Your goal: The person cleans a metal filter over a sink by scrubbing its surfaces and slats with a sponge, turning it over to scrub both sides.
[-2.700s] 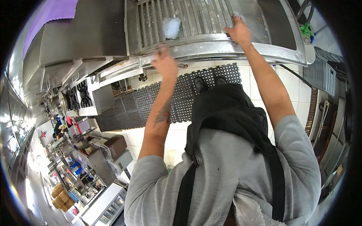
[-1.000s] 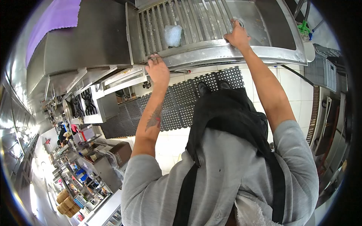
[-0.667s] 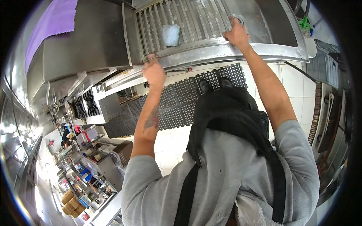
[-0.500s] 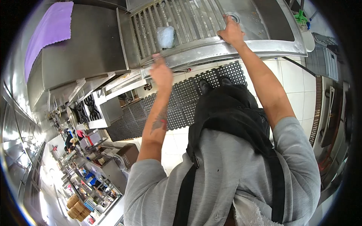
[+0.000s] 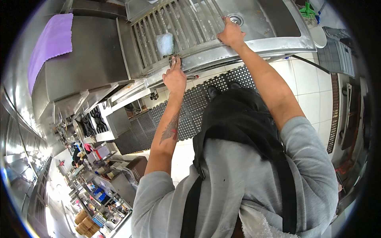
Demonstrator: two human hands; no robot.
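A slatted metal baffle filter (image 5: 186,25) lies tilted over the steel sink (image 5: 258,20). At its right end my right hand (image 5: 231,35) grips the frame, thumb on the near side and fingers over the edge. My left hand (image 5: 174,78) is at the near left part of the frame, fingers pressed together on a small dark piece that I cannot make out. Just beyond those fingertips, a pale blue-white sponge or folded cloth (image 5: 165,43) rests on the slats. The round drain (image 5: 235,19) shows beside my right hand.
A purple cloth (image 5: 51,47) hangs over the steel unit on the left. Black perforated mats (image 5: 158,123) cover part of the tiled floor below the sink. A green-headed brush or broom (image 5: 307,11) stands at the far right, near a grey crate (image 5: 337,59). Shelves with supplies (image 5: 103,190) are lower left.
My left hand, blurred before, has shifted right along the near edge of the baffle filter. My right hand keeps its hold on the frame. The view has shifted slightly.
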